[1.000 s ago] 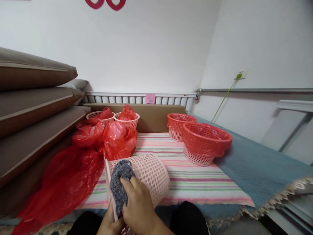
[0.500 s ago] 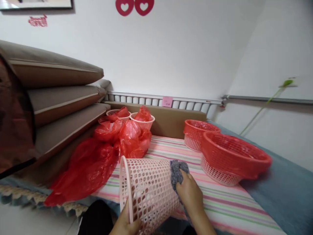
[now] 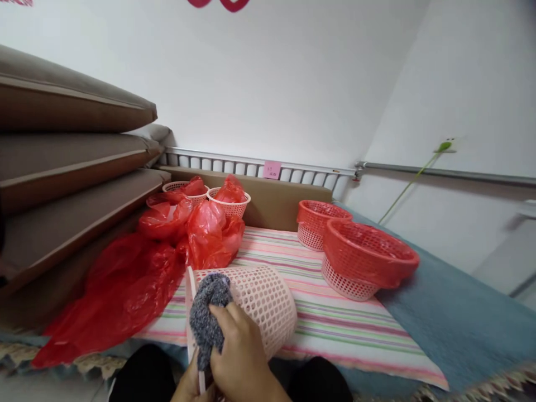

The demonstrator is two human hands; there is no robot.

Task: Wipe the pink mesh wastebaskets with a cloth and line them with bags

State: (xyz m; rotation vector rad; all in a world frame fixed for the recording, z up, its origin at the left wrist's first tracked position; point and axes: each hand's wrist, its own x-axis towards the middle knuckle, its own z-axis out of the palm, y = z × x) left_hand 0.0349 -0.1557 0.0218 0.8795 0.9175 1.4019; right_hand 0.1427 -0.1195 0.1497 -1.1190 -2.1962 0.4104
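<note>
A pale pink perforated plastic basket [image 3: 268,301] lies on its side in front of me, its open rim facing left. My left hand [image 3: 193,384] grips the lower part of that rim; its fingers are partly hidden by the right hand and the basket. In my right hand [image 3: 240,346] is a dark grey cloth [image 3: 209,315], bunched up and pressed against the basket's side near the rim. The basket's bottom end points to the right, over the striped cloth [image 3: 335,318].
Two baskets lined with red bags, a small one [image 3: 314,223] and a larger one [image 3: 364,259], stand at right. Left lie red plastic bags [image 3: 121,285], with two bag-holding baskets [image 3: 234,209] behind. Stacked cushions [image 3: 75,151] rise at far left; a radiator [image 3: 238,166] lines the wall.
My right hand has moved the grey cloth left along the basket, from its bottom end to near the rim. The left hand keeps hold of the rim. The view has turned right and down.
</note>
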